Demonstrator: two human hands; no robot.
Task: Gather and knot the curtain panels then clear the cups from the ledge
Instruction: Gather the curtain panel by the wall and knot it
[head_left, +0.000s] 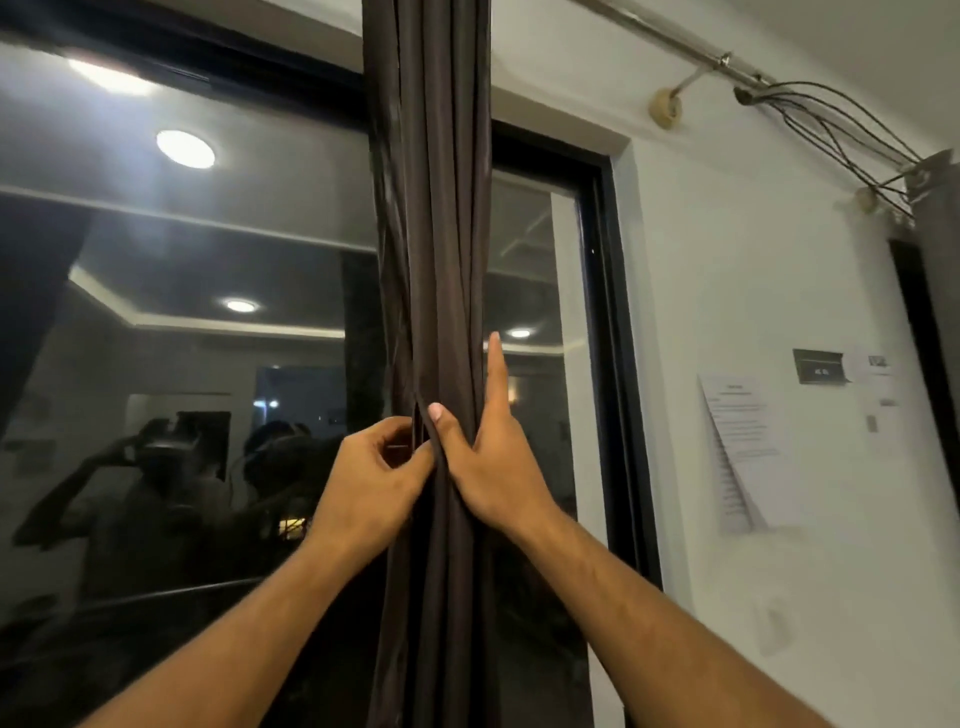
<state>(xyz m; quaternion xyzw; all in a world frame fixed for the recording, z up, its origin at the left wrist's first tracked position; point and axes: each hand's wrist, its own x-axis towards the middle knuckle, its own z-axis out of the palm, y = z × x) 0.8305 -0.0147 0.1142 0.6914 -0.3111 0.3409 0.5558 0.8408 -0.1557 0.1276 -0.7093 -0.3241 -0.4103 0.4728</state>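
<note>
Both forearms reach up and forward from the bottom of the view, converging on the dark brown curtain (431, 260), which hangs gathered into a tight vertical column at centre frame. The left hand (371, 480) is curled, fingers bent inward, pinching a fold of the fabric at the column's left edge. The right hand (491, 467) presses against the column's right side, thumb hooked across the front folds, index finger (494, 374) stretched straight up along the curtain's edge; its other fingers go behind the cloth, so a full grip there cannot be told. The two hands sit just beside each other at the same height, fabric running between them. Behind the curtain, a dark-framed glass window (182, 312) mirrors ceiling lights and figures. Off to the right, a white wall (727, 260) carries a printed paper notice (743, 452), with a metal curtain rod (675, 41) running above.
</note>
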